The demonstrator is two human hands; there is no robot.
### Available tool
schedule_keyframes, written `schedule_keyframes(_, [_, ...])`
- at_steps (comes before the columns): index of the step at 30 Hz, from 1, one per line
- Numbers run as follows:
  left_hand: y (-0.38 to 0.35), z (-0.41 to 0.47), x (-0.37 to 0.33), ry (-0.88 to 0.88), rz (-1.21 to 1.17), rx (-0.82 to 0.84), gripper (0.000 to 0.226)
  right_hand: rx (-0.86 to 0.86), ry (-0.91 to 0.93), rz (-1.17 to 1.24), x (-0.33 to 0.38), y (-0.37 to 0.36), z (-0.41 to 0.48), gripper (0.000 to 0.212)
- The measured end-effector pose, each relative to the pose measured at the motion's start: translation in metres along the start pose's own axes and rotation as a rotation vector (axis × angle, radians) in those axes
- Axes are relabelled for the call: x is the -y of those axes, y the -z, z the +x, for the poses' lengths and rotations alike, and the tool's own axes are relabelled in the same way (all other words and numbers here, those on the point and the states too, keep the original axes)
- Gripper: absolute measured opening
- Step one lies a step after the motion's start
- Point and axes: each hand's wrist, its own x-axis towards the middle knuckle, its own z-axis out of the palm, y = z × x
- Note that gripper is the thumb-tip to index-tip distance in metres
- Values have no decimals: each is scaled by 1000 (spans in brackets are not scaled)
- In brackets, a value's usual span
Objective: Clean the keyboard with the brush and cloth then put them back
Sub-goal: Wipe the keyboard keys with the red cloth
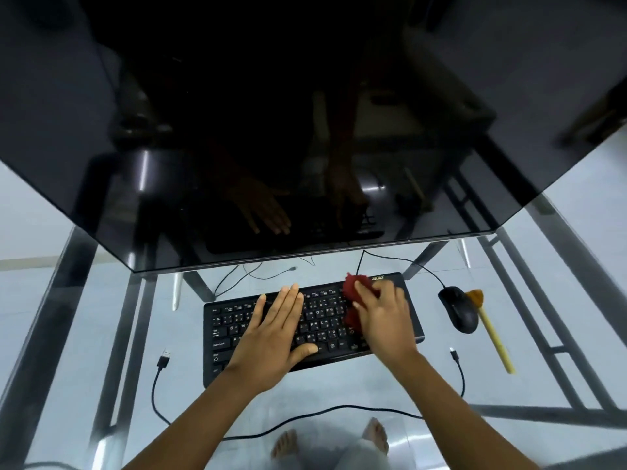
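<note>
Lying on a glass table (84, 334), a black keyboard (234, 320) is seen below the dark screen of a monitor (237, 130). The left hand (274, 337) is laid flat on the keys at the middle of the board, fingers straight and together, nothing held. A dark red cloth (351, 290) is bunched under the right hand (381, 317) and pressed against the keyboard's right part, the fingers curled over it and gripping it. A black mouse (458, 308) is placed to the right of the keyboard, apart from it. Just beside the mouse, on its far side, a brush (493, 337) with a pale wooden handle is laid on the glass, its brown bristle end partly hidden behind the mouse. A black cable (159, 398) is run across the glass near the forearms.
</note>
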Motion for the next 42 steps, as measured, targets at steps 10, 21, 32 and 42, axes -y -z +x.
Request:
schedule_keyframes(10, [-16,16,-15,-49,0,64,93,-29,-92,21,-33,4,17,36])
schedule_keyframes(21, [-15,17,-12,-73,-46,42,94,-12,53,98,-42,1,22,36])
schedule_keyframes(32, [-14,16,-13,-67,-26,62,94,121,153,180,-12,3,-7,33])
schedule_keyframes(42, [-13,15,-13,-66,-20,70,94,177,358,139,-18,10,-49,45])
